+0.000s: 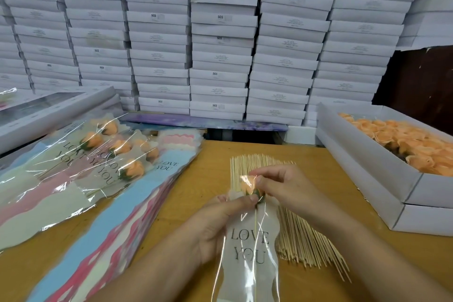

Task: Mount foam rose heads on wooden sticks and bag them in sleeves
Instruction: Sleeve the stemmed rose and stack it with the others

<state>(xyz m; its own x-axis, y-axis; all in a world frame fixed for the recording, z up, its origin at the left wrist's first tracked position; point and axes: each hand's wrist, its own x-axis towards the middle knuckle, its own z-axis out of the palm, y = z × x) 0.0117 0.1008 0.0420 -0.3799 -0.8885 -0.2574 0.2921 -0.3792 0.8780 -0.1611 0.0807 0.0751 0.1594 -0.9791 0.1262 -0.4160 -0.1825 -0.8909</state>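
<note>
Foam rose (248, 186) on stick (255, 225), inside sleeve (250, 252) above the surface (210, 167), left hand (220, 225) pinching sleeve at the calyx, right hand (286, 186) pinching its top: likely light, crushable, film slippery; grip stick, not petals.

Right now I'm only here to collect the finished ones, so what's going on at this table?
A person is bagging a peach foam rose already mounted on a wooden stick inside a clear "LOVE YOU" sleeve. The left hand grips the sleeve just under the rose head, while the right hand pinches at the sleeve's top. Finished sleeved roses lie on the stack of empty sleeves to the left. Spare sticks lie beneath the hands, and a white box of loose rose heads sits on the right.
</note>
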